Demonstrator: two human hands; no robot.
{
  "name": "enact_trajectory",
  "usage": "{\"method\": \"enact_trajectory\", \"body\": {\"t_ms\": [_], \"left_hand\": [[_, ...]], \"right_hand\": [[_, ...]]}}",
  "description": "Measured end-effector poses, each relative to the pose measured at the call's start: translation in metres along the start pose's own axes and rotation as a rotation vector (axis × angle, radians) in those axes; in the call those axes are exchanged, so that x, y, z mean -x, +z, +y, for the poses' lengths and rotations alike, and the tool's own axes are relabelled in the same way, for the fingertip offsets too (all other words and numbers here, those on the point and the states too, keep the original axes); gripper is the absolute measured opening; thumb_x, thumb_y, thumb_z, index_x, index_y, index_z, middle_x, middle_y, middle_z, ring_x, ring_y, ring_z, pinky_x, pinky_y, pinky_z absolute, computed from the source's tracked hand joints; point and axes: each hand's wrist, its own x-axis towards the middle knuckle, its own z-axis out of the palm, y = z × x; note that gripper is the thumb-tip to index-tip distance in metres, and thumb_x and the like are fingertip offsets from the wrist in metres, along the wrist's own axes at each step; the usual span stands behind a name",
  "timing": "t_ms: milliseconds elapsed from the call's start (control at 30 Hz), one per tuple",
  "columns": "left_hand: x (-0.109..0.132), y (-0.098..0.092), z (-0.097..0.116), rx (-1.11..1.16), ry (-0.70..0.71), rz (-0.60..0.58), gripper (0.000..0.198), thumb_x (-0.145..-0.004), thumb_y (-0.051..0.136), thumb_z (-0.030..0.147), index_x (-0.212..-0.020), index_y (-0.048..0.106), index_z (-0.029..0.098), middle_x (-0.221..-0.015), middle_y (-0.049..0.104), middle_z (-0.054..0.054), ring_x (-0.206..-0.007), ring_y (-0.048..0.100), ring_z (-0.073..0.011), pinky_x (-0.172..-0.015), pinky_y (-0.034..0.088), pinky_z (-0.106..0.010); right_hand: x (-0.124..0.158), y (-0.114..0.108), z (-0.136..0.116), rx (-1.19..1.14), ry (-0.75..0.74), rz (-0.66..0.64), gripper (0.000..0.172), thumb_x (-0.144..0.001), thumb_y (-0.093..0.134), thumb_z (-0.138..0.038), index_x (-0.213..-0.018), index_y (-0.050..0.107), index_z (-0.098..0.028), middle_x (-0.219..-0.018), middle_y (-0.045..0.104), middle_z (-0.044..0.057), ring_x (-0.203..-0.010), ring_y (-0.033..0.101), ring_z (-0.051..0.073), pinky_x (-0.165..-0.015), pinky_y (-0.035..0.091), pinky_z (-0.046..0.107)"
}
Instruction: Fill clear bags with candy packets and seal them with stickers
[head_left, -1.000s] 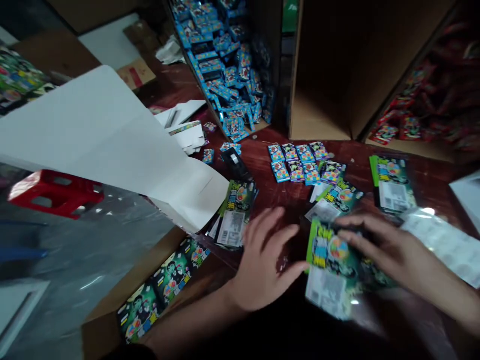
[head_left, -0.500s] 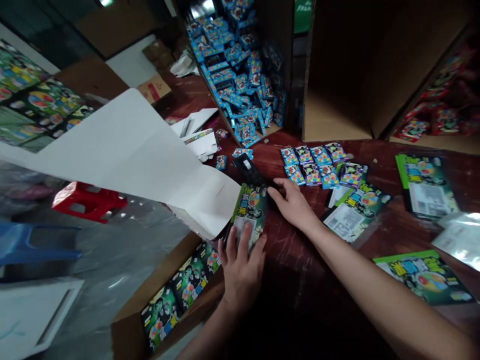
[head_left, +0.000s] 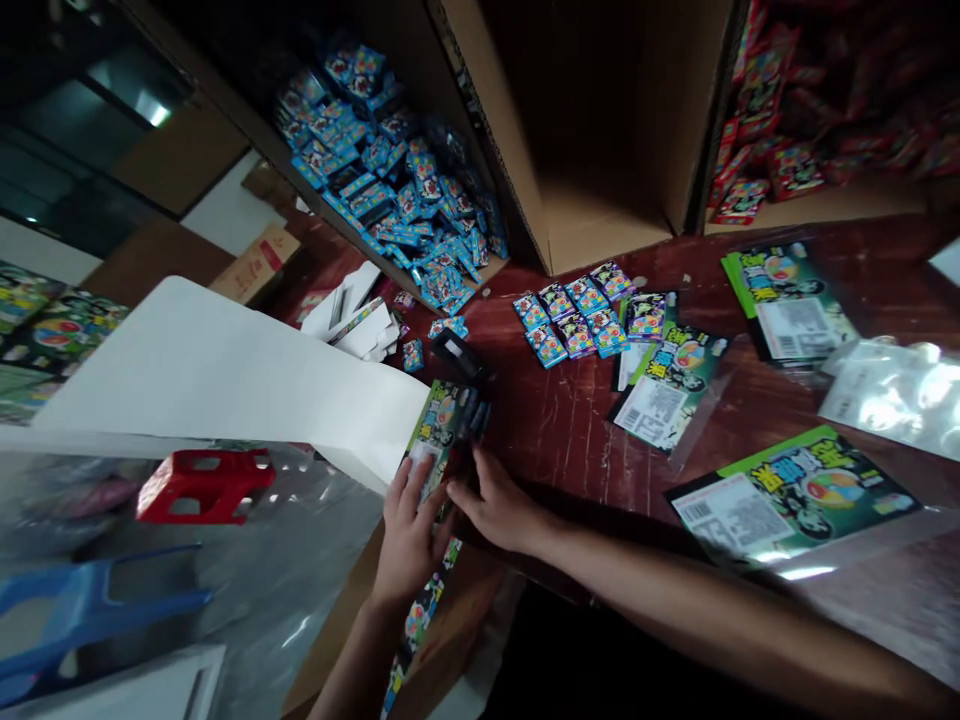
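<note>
A stack of green printed cards (head_left: 448, 420) lies at the left edge of the dark red table (head_left: 570, 420). My left hand (head_left: 409, 525) rests on the near end of that stack with its fingers laid over it. My right hand (head_left: 495, 500) touches the stack's near right corner, fingers curled against it. A bagged green card (head_left: 795, 495) lies to the right of my right arm.
A big white sheet (head_left: 225, 375) juts over the table's left edge. Small blue packets (head_left: 577, 320) sit in rows mid-table, more fill an open carton (head_left: 397, 180). Other green cards (head_left: 664, 385) and a clear bag (head_left: 892, 395) lie right. A red stool (head_left: 202, 485) stands below.
My right hand has drawn back from the far side of the stack to its near corner beside my left hand. The camera has swung, showing more of the cartons.
</note>
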Motion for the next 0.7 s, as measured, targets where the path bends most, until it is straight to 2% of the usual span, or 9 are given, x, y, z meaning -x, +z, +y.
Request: {"method": "enact_trajectory", "body": {"t_ms": [100, 167, 367, 433, 567, 633, 700], "left_hand": [[0.0, -0.006, -0.005, -0.006, -0.028, -0.004, 0.042, -0.092, 0.064, 0.023, -0.133, 0.054, 0.025, -0.159, 0.034, -0.014, -0.15, 0.025, -0.0366, -0.118, 0.027, -0.061], [0.0, -0.008, -0.003, -0.031, -0.057, 0.006, 0.042, -0.091, 0.066, 0.026, -0.132, 0.055, 0.025, -0.158, 0.035, -0.014, -0.15, 0.023, -0.0381, -0.118, 0.02, -0.065], [-0.002, -0.008, 0.007, -0.06, -0.11, 0.014, 0.045, -0.088, 0.07, 0.034, -0.131, 0.057, 0.025, -0.156, 0.038, -0.015, -0.15, 0.021, -0.0396, -0.118, 0.014, -0.066], [-0.004, -0.011, 0.011, -0.067, -0.132, 0.022, 0.047, -0.088, 0.07, 0.034, -0.132, 0.056, 0.025, -0.155, 0.039, -0.016, -0.15, 0.022, -0.0405, -0.117, 0.012, -0.068], [-0.017, -0.022, 0.032, -0.032, -0.183, 0.154, 0.052, -0.085, 0.072, 0.031, -0.133, 0.052, 0.022, -0.152, 0.042, -0.019, -0.148, 0.026, -0.0415, -0.116, 0.011, -0.069], [-0.027, -0.025, 0.049, 0.004, -0.177, 0.248, 0.05, -0.084, 0.072, 0.027, -0.13, 0.053, 0.021, -0.148, 0.046, -0.02, -0.146, 0.031, -0.04, -0.117, 0.013, -0.069], [-0.037, -0.023, 0.069, 0.042, -0.142, 0.3, 0.047, -0.084, 0.073, 0.022, -0.127, 0.054, 0.022, -0.142, 0.052, -0.018, -0.144, 0.036, -0.0379, -0.117, 0.016, -0.068]], "right_hand": [[-0.016, -0.015, 0.005, 0.094, -0.007, 0.108, 0.079, -0.092, 0.053, -0.029, -0.156, 0.017, 0.0, -0.163, 0.02, 0.024, -0.153, 0.016, 0.03, -0.125, 0.014, 0.049], [-0.027, -0.024, 0.006, 0.15, -0.027, 0.154, 0.077, -0.091, 0.051, -0.022, -0.156, 0.016, 0.001, -0.163, 0.018, 0.024, -0.153, 0.014, 0.029, -0.126, 0.013, 0.047], [-0.052, -0.037, 0.004, 0.257, -0.065, 0.163, 0.066, -0.085, 0.045, -0.007, -0.15, 0.034, 0.003, -0.157, 0.031, 0.026, -0.15, 0.024, 0.03, -0.124, 0.019, 0.046], [-0.053, -0.042, 0.007, 0.271, -0.063, 0.17, 0.067, -0.084, 0.043, -0.005, -0.15, 0.035, 0.001, -0.156, 0.032, 0.025, -0.148, 0.026, 0.029, -0.123, 0.022, 0.046], [-0.054, -0.051, 0.016, 0.278, -0.039, 0.174, 0.074, -0.081, 0.04, -0.002, -0.154, 0.026, -0.004, -0.155, 0.036, 0.023, -0.14, 0.041, 0.025, -0.119, 0.032, 0.045], [-0.057, -0.05, 0.017, 0.283, -0.047, 0.151, 0.076, -0.08, 0.041, -0.002, -0.154, 0.028, -0.009, -0.152, 0.042, 0.019, -0.135, 0.048, 0.024, -0.117, 0.035, 0.045], [-0.058, -0.047, 0.012, 0.298, -0.071, 0.13, 0.074, -0.078, 0.043, -0.002, -0.151, 0.035, -0.011, -0.149, 0.047, 0.017, -0.135, 0.048, 0.024, -0.117, 0.035, 0.045]]}}
